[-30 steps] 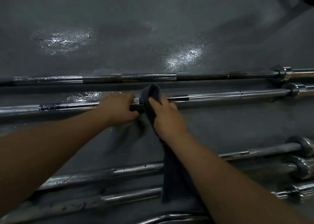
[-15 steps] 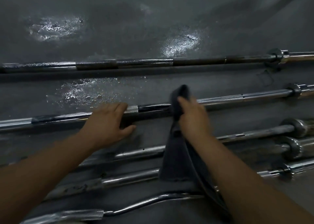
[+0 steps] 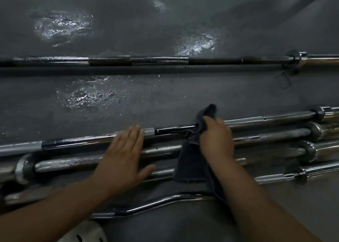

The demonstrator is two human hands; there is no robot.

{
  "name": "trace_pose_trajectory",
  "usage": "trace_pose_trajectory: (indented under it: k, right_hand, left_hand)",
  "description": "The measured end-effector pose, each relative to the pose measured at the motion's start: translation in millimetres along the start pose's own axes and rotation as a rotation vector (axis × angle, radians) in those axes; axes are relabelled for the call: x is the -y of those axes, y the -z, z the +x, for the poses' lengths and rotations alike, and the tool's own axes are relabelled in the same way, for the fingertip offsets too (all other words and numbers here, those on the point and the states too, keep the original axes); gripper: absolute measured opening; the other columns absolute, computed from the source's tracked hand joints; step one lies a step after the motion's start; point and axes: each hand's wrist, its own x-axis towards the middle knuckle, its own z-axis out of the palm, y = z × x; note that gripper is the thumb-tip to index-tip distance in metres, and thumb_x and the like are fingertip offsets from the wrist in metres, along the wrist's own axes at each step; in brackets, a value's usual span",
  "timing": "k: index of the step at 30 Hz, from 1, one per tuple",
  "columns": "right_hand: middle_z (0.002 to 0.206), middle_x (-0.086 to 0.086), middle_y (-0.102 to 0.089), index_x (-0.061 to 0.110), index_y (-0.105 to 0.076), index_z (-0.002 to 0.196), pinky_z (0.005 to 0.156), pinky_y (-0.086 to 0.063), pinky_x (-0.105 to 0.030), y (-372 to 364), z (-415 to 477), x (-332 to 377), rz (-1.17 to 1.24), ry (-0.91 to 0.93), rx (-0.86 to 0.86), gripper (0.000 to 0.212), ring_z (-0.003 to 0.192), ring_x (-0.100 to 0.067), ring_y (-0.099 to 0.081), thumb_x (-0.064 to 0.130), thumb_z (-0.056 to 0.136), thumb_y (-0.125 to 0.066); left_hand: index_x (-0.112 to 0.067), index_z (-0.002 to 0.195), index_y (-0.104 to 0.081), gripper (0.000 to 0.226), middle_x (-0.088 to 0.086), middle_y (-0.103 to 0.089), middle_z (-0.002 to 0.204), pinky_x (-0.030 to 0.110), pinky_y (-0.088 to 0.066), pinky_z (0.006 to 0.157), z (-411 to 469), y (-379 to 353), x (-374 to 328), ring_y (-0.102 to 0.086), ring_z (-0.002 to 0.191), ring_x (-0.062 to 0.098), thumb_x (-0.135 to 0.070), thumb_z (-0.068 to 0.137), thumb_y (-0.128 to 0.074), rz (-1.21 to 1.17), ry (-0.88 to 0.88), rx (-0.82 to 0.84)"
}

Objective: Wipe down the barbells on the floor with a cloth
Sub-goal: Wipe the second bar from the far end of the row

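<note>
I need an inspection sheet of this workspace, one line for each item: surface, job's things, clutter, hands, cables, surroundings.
Surface: dark floor, shiny wet-looking patches.
Job's things: dark cloth wrapped over the wiped barbell; far barbell lies apart; other bars packed close together; curved bar nearest the person.
Clutter: pale perforated object at the bottom edge, unidentifiable.
Hands: left hand flat, fingertips on the wiped barbell; right hand grips the cloth.
Cables: nothing seen.
Surroundings: nothing seen beyond the floor.

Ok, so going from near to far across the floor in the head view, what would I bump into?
Curved bar → bunch of straight bars → barbell being wiped with the cloth → wet floor patch → far barbell.
</note>
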Motion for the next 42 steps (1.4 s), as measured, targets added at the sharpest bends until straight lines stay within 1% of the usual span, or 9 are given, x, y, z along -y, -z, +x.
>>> trace_pose_trajectory:
  k: [3, 8, 12, 14, 20, 26, 31, 37, 42]
  right_hand:
    - [0.126, -0.002, -0.053, 0.033, -0.055, 0.128, 0.079, -0.045, -0.037, -12, -27, 57, -0.09, 0.272, 0.114, 0.046, 0.11, -0.033, -0.049, 0.01, 0.088, -0.049]
    - [0.137, -0.002, -0.049, 0.036, -0.045, 0.142, 0.09, -0.047, -0.041, -13, -2, 56, -0.163, 0.46, 0.183, 0.06, 0.114, -0.033, -0.048, 0.01, 0.088, -0.052]
    - [0.132, -0.016, -0.052, 0.025, -0.053, 0.136, 0.089, -0.047, -0.042, 10, 40, -4, -0.151, 0.09, -0.016, 0.053, 0.108, -0.042, -0.053, 0.01, 0.085, -0.056]
    - [0.137, -0.016, -0.048, 0.023, -0.052, 0.134, 0.089, -0.047, -0.042, 5, 40, 5, -0.121, 0.021, -0.038, 0.053, 0.107, -0.043, -0.053, 0.008, 0.084, -0.055]
    - [0.15, -0.005, -0.033, 0.033, -0.036, 0.145, 0.092, -0.045, -0.043, -24, 37, 89, -0.112, 0.438, 0.147, 0.06, 0.118, -0.037, -0.045, 0.01, 0.092, -0.046]
    - [0.148, -0.011, -0.036, 0.028, -0.043, 0.142, 0.096, -0.044, -0.043, -1, 87, 43, -0.07, 0.079, -0.045, 0.063, 0.115, -0.043, -0.048, 0.003, 0.085, -0.055]
    - [0.148, -0.009, -0.036, 0.029, -0.039, 0.146, 0.089, -0.045, -0.04, -18, 78, 93, -0.116, 0.509, 0.065, 0.064, 0.111, -0.038, -0.047, 0.005, 0.088, -0.05]
    - [0.143, -0.014, -0.04, 0.025, -0.046, 0.142, 0.092, -0.045, -0.043, -7, 110, 46, -0.07, 0.069, -0.117, 0.061, 0.107, -0.044, -0.051, 0.003, 0.085, -0.051]
    - [0.148, -0.008, -0.036, 0.029, -0.044, 0.142, 0.087, -0.048, -0.043, -24, 67, 115, -0.03, 0.515, 0.135, 0.054, 0.109, -0.038, -0.048, 0.017, 0.09, -0.054]
  left_hand:
    - [-0.006, 0.155, -0.023, 0.098, 0.013, -0.016, 0.163, 0.045, -0.011, 0.118, 2, -13, 2, -0.015, 0.15, 0.027, -0.079, 0.09, -0.02, -0.014, -0.003, 0.035]
    - [-0.027, 0.158, -0.004, 0.104, -0.006, -0.007, 0.166, 0.039, -0.004, 0.118, 47, 12, 26, -0.006, 0.152, 0.015, -0.086, 0.074, 0.01, -0.108, 0.048, 0.12]
    - [-0.022, 0.158, -0.001, 0.109, -0.001, 0.001, 0.166, 0.042, -0.001, 0.12, 78, 32, 49, 0.002, 0.152, 0.017, -0.088, 0.071, 0.004, -0.051, 0.039, 0.108]
    - [-0.018, 0.158, -0.01, 0.104, 0.004, -0.01, 0.166, 0.043, -0.005, 0.12, 83, 33, 49, -0.009, 0.152, 0.023, -0.083, 0.076, -0.006, -0.04, 0.033, 0.03]
    - [-0.015, 0.152, -0.033, 0.087, 0.009, -0.042, 0.151, 0.045, -0.023, 0.112, 87, 10, 47, -0.041, 0.135, 0.03, -0.073, 0.088, -0.028, 0.061, -0.014, -0.161]
    - [-0.022, 0.152, -0.03, 0.093, 0.004, -0.039, 0.152, 0.044, -0.024, 0.112, 138, 44, 72, -0.036, 0.138, 0.027, -0.079, 0.079, -0.019, 0.016, 0.074, -0.081]
    - [-0.012, 0.15, -0.032, 0.087, 0.011, -0.045, 0.146, 0.047, -0.026, 0.114, 138, 33, 77, -0.042, 0.131, 0.032, -0.064, 0.082, -0.045, 0.129, 0.049, -0.213]
    - [-0.016, 0.134, -0.047, 0.074, 0.01, -0.057, 0.128, 0.045, -0.033, 0.105, 153, 46, 72, -0.053, 0.119, 0.032, -0.058, 0.074, -0.053, 0.043, 0.12, -0.172]
    - [-0.015, 0.121, -0.051, 0.06, 0.012, -0.06, 0.121, 0.04, -0.038, 0.097, 154, 57, 66, -0.055, 0.113, 0.034, -0.05, 0.075, -0.064, -0.003, 0.137, -0.102]
